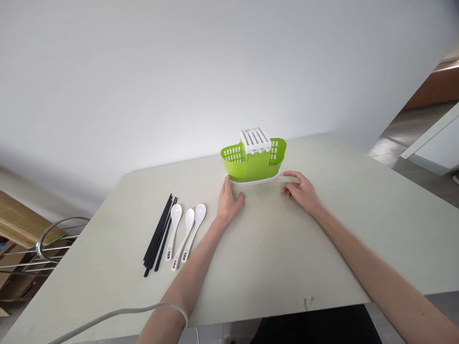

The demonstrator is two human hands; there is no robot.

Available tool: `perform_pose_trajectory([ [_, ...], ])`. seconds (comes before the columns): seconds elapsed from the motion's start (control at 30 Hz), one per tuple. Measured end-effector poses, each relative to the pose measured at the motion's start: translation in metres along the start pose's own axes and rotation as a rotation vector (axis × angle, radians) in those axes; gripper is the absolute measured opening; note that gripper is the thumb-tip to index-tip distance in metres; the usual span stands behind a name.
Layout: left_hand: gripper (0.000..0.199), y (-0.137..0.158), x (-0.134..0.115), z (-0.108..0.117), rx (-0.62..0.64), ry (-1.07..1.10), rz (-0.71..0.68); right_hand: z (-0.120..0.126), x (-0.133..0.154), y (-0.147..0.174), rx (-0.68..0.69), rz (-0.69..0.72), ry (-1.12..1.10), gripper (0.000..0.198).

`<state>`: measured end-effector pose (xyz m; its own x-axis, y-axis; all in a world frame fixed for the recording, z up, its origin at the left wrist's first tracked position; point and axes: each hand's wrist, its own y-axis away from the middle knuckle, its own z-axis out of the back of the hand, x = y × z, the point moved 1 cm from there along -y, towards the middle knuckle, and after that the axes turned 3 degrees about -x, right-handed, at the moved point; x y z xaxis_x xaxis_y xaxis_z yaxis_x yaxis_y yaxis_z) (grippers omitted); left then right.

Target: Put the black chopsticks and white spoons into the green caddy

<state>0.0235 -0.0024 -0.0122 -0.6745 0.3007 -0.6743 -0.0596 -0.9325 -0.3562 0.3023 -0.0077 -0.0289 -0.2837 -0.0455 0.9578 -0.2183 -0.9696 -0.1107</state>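
A green cutlery holder (253, 165) stands upright on a pale table (272, 248), toward the far edge and close to the white wall (179, 71). It has slotted sides, a white slotted insert (255, 139) rising from its middle, and sits on a white base tray (255, 181).

The left hand (229, 200) lies on the table at the holder's near left corner. Its fingers are loosely together and stretched forward, the fingertips touching or almost touching the base tray's left end; the thumb points out to the right. It grips nothing.

The right hand (301, 191) rests on the table at the holder's near right corner. Its fingers are gently curled and slightly spread, and the forefinger reaches toward the right end of the base tray, touching it or just short of it; which one cannot be told. It holds nothing either.

So the holder sits between the two hands and just beyond them, flanked at both ends of its base.

To the left of the left hand, well apart from the holder, three white spoons (184, 231) lie side by side, bowls pointing away. Just beside them on the left lies a bundle of black chopsticks (159, 234), angled the same way. A metal rack (46, 239) shows beyond the table's left edge, and a grey cable (107, 315) crosses the left forearm near the bottom.
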Motion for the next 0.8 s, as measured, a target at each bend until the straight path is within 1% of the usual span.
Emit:
perform_pose_trajectory([
  [0.07, 0.085, 0.006, -0.008, 0.008, -0.01, -0.024, 0.012, 0.0, -0.001, 0.0, 0.003, 0.004, -0.005, 0.045],
  [0.13, 0.079, 0.015, -0.019, 0.023, -0.023, -0.061, -0.027, 0.001, -0.002, 0.0, 0.009, 0.006, 0.0, 0.044],
  [0.2, 0.072, 0.022, -0.029, 0.045, -0.032, -0.086, -0.112, 0.001, -0.002, 0.001, 0.01, 0.006, 0.01, 0.043],
  [0.27, 0.066, 0.025, -0.033, 0.072, -0.029, -0.099, -0.178, 0.001, -0.002, 0.001, 0.016, 0.009, 0.013, 0.042],
  [0.37, 0.058, 0.025, -0.023, 0.115, -0.074, -0.144, -0.172, 0.0, -0.001, 0.002, 0.025, 0.015, 0.008, 0.04],
  [0.43, 0.057, 0.026, -0.007, 0.14, -0.076, -0.198, -0.134, -0.001, -0.001, 0.002, 0.027, 0.02, 0.003, 0.037],
  [0.5, 0.059, 0.029, 0.012, 0.159, -0.049, -0.257, -0.083, -0.001, -0.001, 0.002, 0.031, 0.024, -0.002, 0.035],
  [0.57, 0.062, 0.035, 0.03, 0.172, -0.015, -0.302, -0.029, -0.001, -0.001, 0.002, 0.035, 0.028, -0.008, 0.033],
  [0.63, 0.065, 0.043, 0.043, 0.179, 0.029, -0.332, 0.03, -0.002, -0.001, 0.002, 0.036, 0.031, -0.015, 0.03],
  [0.7, 0.067, 0.049, 0.051, 0.18, 0.072, -0.345, 0.071, -0.002, -0.002, 0.001, 0.035, 0.039, -0.027, 0.027],
  [0.8, 0.07, 0.055, 0.058, 0.176, 0.122, -0.355, 0.089, -0.004, -0.005, -0.001, 0.032, 0.056, -0.047, 0.025],
])
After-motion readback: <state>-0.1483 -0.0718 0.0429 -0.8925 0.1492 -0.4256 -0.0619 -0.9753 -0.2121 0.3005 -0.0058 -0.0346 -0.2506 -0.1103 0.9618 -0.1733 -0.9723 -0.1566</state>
